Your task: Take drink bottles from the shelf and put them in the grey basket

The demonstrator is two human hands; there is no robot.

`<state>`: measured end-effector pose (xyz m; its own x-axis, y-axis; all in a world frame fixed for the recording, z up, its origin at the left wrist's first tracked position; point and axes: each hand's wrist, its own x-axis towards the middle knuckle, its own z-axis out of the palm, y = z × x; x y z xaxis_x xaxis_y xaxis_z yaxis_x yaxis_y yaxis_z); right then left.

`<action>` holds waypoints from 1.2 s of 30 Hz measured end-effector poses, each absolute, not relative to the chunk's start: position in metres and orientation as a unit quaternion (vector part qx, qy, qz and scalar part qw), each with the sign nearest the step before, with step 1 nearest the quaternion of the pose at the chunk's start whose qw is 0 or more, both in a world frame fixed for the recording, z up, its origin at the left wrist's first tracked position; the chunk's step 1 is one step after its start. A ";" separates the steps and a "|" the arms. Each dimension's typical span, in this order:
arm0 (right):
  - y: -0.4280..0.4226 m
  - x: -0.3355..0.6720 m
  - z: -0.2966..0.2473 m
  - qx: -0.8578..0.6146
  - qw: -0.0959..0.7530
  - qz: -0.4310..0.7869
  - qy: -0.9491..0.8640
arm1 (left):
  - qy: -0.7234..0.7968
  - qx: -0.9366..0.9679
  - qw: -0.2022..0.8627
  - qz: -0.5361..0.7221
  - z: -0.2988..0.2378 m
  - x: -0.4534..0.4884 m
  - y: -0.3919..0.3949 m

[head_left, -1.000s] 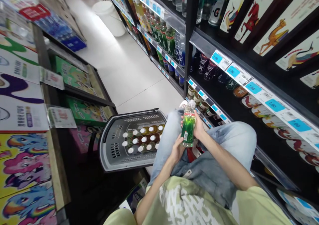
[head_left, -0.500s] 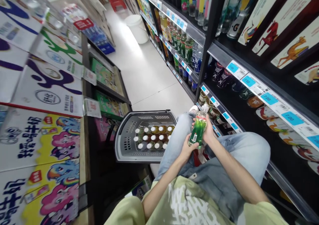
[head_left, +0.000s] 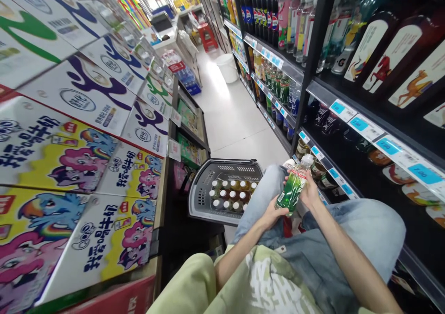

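Observation:
Between my knees I hold a clear plastic bottle with a green label and a white cap, tilted with its cap away from me. My left hand grips it around the bottom end. Higher up, near the neck, my right hand wraps its right side. Left of my knee stands a grey shopping basket holding several white-capped bottles set upright in rows. My left leg covers the basket's right part.
Black shelves with drink bottles and blue price tags rise on the right. Stacked milk cartons line the left. Down the aisle are a white bucket, a red stool and a shrink-wrapped pack of water bottles.
The view has swung left and up, so everything appears further right and lower. Both hands stay on the bottle, which now leans a little more to the right in the picture.

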<state>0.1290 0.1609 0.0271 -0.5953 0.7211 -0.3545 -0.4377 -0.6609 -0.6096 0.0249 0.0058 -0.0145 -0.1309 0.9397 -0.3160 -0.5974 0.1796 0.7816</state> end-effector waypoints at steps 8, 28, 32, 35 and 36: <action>0.162 0.134 0.034 -0.278 0.327 0.869 -0.246 | 0.404 0.172 0.667 0.601 -0.003 0.024 0.007; 0.163 0.126 0.047 -0.333 0.361 0.828 -0.271 | 0.492 0.171 0.675 0.523 -0.026 0.030 0.011; 0.164 0.129 0.045 -0.332 0.353 0.829 -0.280 | 0.509 0.196 0.651 0.528 -0.017 0.029 0.008; 0.163 0.132 0.043 -0.314 0.317 0.842 -0.303 | 0.529 0.268 0.595 0.542 0.005 0.024 0.001; 0.161 0.133 0.042 -0.305 0.299 0.851 -0.307 | 0.540 0.293 0.569 0.546 0.015 0.021 -0.002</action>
